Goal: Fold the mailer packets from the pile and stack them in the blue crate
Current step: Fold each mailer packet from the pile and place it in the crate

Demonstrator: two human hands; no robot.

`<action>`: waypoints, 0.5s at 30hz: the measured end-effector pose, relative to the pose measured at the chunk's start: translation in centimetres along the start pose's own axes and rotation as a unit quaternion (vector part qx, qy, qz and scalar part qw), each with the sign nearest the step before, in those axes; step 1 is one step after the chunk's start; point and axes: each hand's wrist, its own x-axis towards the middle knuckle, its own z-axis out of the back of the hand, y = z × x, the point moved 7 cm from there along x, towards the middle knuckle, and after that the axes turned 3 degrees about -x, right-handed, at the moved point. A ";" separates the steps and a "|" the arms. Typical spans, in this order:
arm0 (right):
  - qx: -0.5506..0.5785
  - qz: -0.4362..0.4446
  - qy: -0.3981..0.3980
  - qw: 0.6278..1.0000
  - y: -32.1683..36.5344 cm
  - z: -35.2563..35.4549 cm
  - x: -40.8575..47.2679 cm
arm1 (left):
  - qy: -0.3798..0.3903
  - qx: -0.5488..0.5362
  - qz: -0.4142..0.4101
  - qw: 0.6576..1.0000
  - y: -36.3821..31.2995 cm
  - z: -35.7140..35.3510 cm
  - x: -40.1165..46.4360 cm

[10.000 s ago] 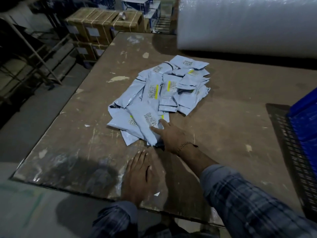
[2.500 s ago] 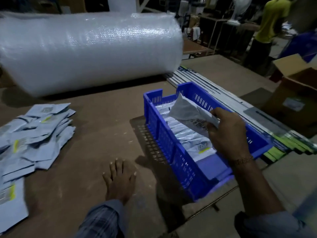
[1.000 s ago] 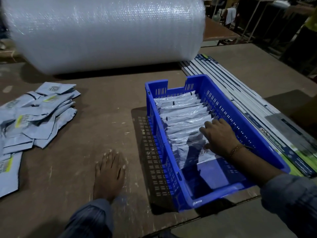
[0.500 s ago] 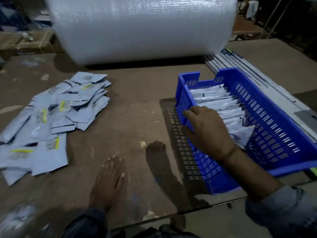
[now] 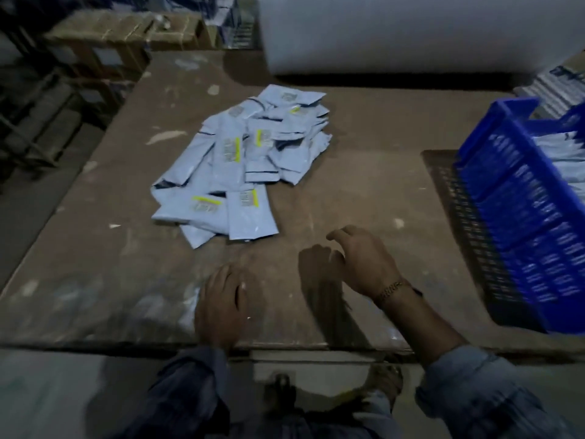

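While the left hand point(image 5: 221, 307) is lying palm-down near the front edge of the brown table point(image 5: 364, 185), its fingers straight and close together and holding nothing, the right hand point(image 5: 361, 261) is hanging just above the tabletop to its right. The right hand's fingers are drooping in a loose curl with nothing between them, and its shadow is falling on the wood just to its left. A gold bracelet point(image 5: 391, 289) is sitting on the right wrist, and both forearms are showing plaid sleeves point(image 5: 474, 394).

The pile of mailer packets point(image 5: 243, 160) is lying beyond the hands, left of the table's middle, well apart from both of them. The packets are pale grey-blue, overlapping at many angles, and several are showing printed labels with yellow stripes. The nearest packet point(image 5: 250, 213) is lying flat at the pile's front edge, label up.

The blue crate point(image 5: 519, 213) is standing at the right edge of the view, partly cut off, and is casting a slotted shadow on the table to its left. White folded packets point(image 5: 563, 150) are showing inside it, over its slotted wall.

A large roll of bubble wrap point(image 5: 411, 33) is lying across the far side of the table. Strapped cardboard boxes point(image 5: 110, 39) are standing beyond the table's far left corner. The picture is blurred throughout.
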 end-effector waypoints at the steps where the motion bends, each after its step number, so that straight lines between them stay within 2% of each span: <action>1: 0.010 0.005 0.002 1.000 1.4 -0.9 0.7 | 0.008 0.001 -0.007 1.000 0.8 0.5 0.4; 4: 0.033 0.012 0.010 0.999 4.8 -4.0 3.0 | 0.043 0.003 -0.039 0.998 2.5 1.5 1.4; 7: -0.001 0.002 0.026 1.000 7.4 -6.7 5.3 | 0.049 -0.002 -0.054 0.997 2.4 2.3 1.5; 9: -0.058 0.019 0.015 0.998 9.1 -7.9 6.5 | 0.045 0.003 -0.056 0.997 1.5 3.0 1.5; 12: -0.143 0.089 -0.031 0.985 11.4 -9.4 7.8 | 0.045 0.009 -0.050 0.998 1.1 3.4 1.3; 15: -0.265 0.134 -0.059 0.953 11.7 -10.8 8.2 | 0.041 0.014 -0.049 0.998 1.0 3.6 1.5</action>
